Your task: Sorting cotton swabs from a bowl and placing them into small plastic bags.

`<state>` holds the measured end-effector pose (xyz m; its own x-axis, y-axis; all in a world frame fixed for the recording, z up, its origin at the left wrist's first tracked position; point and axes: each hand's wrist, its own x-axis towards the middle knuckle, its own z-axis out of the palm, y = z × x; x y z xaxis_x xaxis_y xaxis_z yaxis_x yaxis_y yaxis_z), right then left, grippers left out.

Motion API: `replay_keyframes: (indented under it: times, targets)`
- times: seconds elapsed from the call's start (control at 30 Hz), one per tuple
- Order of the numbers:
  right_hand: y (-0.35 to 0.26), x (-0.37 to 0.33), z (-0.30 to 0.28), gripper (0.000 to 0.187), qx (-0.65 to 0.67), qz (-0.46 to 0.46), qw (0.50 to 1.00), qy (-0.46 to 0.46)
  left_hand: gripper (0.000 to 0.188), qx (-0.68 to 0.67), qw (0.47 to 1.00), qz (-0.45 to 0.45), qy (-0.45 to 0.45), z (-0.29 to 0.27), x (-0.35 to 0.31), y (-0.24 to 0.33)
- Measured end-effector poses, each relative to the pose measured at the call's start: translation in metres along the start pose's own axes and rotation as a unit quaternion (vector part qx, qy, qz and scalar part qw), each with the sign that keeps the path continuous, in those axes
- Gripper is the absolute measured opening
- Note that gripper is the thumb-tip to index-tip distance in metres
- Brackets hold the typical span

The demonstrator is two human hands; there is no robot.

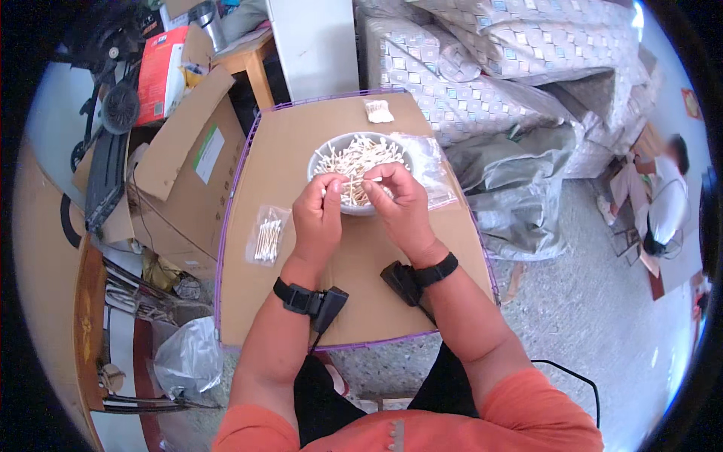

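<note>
A round grey-white bowl point(361, 212) heaped with loose cotton swabs point(363, 153) stands on the cardboard-covered table point(369, 279). Over its near edge, my left hand point(319, 209) has thumb and fingers pinched on cotton swabs. My right hand point(403, 202) pinches cotton swabs as well, close beside the left; how many each holds is too small to tell. Left of my left hand lies a clear bag of cotton swabs point(268, 236) in a row. A small bundle of cotton swabs point(379, 111) sits beyond the bowl. Clear plastic bags point(433, 169) lie right of it.
A purple edging point(235, 177) runs round the tabletop. Open cardboard boxes point(181, 169) crowd the left side, with a clear plastic bag point(188, 358) on the floor. Wrapped, patterned cushions point(512, 75) and grey sheeting point(520, 188) stand behind and right. Another person point(666, 196) sits far right.
</note>
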<state>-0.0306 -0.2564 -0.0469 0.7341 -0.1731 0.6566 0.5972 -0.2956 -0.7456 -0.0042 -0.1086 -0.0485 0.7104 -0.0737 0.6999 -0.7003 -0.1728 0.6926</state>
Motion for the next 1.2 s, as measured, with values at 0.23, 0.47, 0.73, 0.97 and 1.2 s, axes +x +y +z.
replay_keyframes:
  times: [0.23,0.47,0.73,0.97,1.2]
  targets:
    - [-0.001,0.001,-0.001,0.008,0.227,0.044,0.973,-0.008,0.012,0.047,0.993,0.074,-0.078,0.002,-0.003,0.010]
    - [-0.001,0.001,0.001,0.009,0.210,0.042,0.977,-0.017,0.012,0.027,0.994,0.036,-0.099,0.001,-0.004,0.014]
    - [-0.005,0.001,0.002,0.010,0.188,0.049,0.981,-0.002,0.014,-0.046,0.995,-0.044,-0.071,0.003,-0.007,0.010]
    - [-0.012,0.000,0.002,0.011,-0.044,-0.061,0.997,-0.015,0.009,-0.197,0.975,-0.099,0.004,-0.001,-0.005,0.005]
    - [-0.008,0.001,0.003,0.011,-0.075,-0.083,0.993,-0.036,0.010,-0.158,0.984,-0.080,-0.025,0.001,-0.005,0.000]
